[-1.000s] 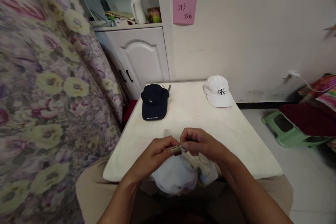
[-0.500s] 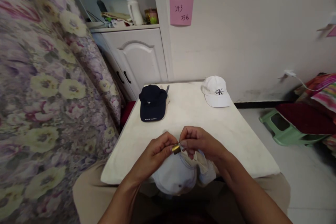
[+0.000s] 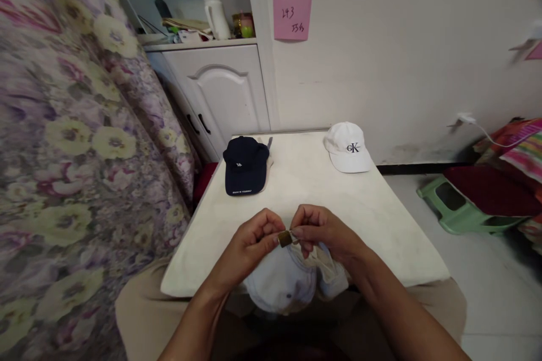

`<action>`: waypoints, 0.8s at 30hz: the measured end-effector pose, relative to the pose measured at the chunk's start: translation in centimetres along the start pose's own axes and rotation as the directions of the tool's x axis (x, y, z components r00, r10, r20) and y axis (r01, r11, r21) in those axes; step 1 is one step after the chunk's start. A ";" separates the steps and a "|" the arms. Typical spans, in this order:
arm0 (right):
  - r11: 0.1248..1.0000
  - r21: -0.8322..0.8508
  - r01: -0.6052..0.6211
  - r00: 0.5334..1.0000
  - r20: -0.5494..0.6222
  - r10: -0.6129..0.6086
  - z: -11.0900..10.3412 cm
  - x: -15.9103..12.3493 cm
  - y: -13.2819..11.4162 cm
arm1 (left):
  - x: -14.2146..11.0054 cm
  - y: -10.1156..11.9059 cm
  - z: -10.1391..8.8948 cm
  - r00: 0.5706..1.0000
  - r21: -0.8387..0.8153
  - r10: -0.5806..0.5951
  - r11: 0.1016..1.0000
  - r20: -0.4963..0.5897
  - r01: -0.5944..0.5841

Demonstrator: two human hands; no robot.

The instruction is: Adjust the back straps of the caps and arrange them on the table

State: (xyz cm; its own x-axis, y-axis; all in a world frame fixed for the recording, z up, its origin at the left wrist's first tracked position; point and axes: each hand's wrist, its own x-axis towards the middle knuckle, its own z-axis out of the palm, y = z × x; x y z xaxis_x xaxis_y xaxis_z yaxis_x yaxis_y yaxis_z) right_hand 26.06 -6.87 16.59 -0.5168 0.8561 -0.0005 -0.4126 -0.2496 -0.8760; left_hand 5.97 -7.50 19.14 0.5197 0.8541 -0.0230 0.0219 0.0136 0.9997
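1. Pale blue cap (image 3: 277,287) was held at the near edge of the desk (image 3: 203,254), crown partly hung over toward the lap.
2. Brass-coloured buckle (image 3: 284,238) was pinched between thumb and fingers of the left hand (image 3: 254,237), just above the cap.
3. A strap end (image 3: 294,236) was pinched at the buckle's right side by the right hand (image 3: 324,231), thumb and fingertips pressed together; exact grip was partly hidden.
4. Both hands were placed close together, fingertips nearly met at the buckle.
5. Navy cap (image 3: 245,166) was set on the desk, far left, brim turned toward the person.
6. White cap (image 3: 349,149) with black lettering was set far right, well apart from the navy one.
7. Behind: white cabinet (image 3: 224,87) was seen, white jug (image 3: 217,18) stood on it; pink note (image 3: 292,13) was stuck to the wall (image 3: 381,56).
8. Left side was filled by floral curtain (image 3: 63,180); green stool (image 3: 453,203) was placed right, on the floor (image 3: 491,287).
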 end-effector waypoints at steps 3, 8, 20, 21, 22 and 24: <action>1.000 -0.020 0.023 1.000 -0.008 -0.023 0.1 -0.1 0.0 | 0.0 -0.1 -0.1 1.000 -0.028 -0.017 0.999 0.007 0.017; 0.996 -0.092 0.009 1.000 -0.008 -0.010 0.2 -0.4 -0.1 | -0.3 -0.2 -0.2 1.000 -0.021 -0.028 0.999 0.002 0.028; 0.999 -0.016 0.043 0.992 -0.119 -0.044 1.3 0.1 1.6 | -1.4 -0.3 -0.5 0.994 0.055 0.020 0.998 -0.107 -0.014; 0.999 0.001 0.042 0.990 -0.134 -0.041 1.7 0.2 1.8 | -1.6 -0.2 -0.6 0.990 0.109 0.033 0.994 -0.136 -0.018; 0.999 0.027 0.040 0.989 -0.146 -0.035 2.1 0.3 1.9 | -1.8 -0.1 -0.6 0.984 0.171 0.048 0.985 -0.169 -0.019; 0.993 0.112 0.029 0.986 -0.164 -0.010 2.9 0.5 2.2 | -2.3 0.3 -0.6 0.970 0.289 0.083 0.957 -0.229 -0.013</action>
State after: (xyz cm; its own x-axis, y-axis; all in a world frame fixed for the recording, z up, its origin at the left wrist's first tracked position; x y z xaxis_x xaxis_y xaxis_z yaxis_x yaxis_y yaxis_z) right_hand 22.71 -8.32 16.08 -0.3823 0.9213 -0.0707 -0.5089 -0.2738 -0.8162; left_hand 4.26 -9.16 19.45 0.3107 0.9484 0.0629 0.2612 -0.1488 0.9537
